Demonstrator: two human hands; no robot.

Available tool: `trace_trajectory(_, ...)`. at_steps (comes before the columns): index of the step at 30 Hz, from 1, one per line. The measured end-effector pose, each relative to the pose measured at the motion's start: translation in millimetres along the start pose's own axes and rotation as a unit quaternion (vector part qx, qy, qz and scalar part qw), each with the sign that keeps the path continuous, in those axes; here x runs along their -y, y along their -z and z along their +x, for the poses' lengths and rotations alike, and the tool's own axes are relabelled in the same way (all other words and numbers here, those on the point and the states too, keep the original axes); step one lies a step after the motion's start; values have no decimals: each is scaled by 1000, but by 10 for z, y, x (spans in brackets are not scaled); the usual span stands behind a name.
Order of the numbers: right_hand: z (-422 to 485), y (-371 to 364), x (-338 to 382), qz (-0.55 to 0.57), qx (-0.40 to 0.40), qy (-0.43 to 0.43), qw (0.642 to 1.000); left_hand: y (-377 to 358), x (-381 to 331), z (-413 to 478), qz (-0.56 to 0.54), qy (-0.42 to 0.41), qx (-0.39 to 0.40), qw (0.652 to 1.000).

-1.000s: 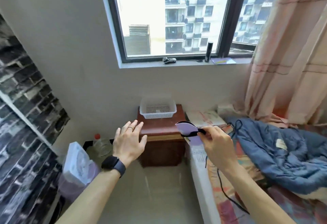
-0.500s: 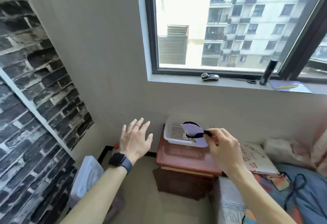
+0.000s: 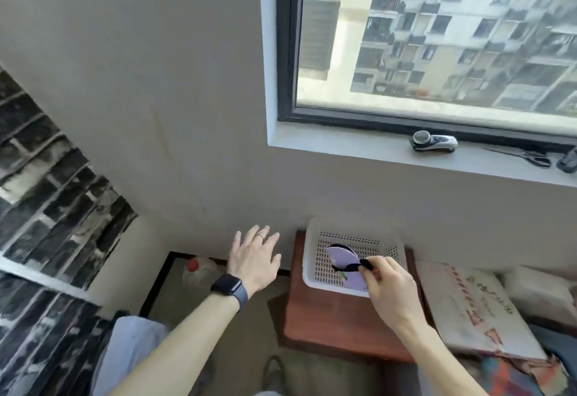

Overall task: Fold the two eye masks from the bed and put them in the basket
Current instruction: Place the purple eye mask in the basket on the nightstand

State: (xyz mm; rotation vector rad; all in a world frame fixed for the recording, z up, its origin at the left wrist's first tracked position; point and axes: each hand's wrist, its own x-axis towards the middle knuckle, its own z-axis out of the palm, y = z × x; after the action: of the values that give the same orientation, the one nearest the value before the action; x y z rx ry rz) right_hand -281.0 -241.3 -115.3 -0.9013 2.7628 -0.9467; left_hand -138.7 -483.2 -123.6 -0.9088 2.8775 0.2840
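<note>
One eye mask (image 3: pixel 343 260), folded, pinched by strap in right hand (image 3: pixel 387 283) grip, hanging over basket (image 3: pixel 312 280) interior, just above floor, long axis near-vertical. Left hand (image 3: pixel 254 258) empty, fingers spread, left of basket. Release needs only short drop.

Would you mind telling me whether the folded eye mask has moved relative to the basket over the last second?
Yes. The eye mask, pinched in the right hand, has travelled from the bed side to over the basket.
</note>
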Motion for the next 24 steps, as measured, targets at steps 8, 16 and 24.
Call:
trace_trajectory(8, 472, -920, -421, 107, 83, -261, 956, -786, -23, 768, -13, -46, 128, 991)
trace_trajectory(16, 1111, -1704, -1037, 323, 105, -452, 825, -1488, -157, 1186, -41, -80, 163, 983)
trace_trajectory(24, 1486, -2258, -1426, 201, 157, -387, 886, -1911, -153, 1327, -17, -112, 173, 978)
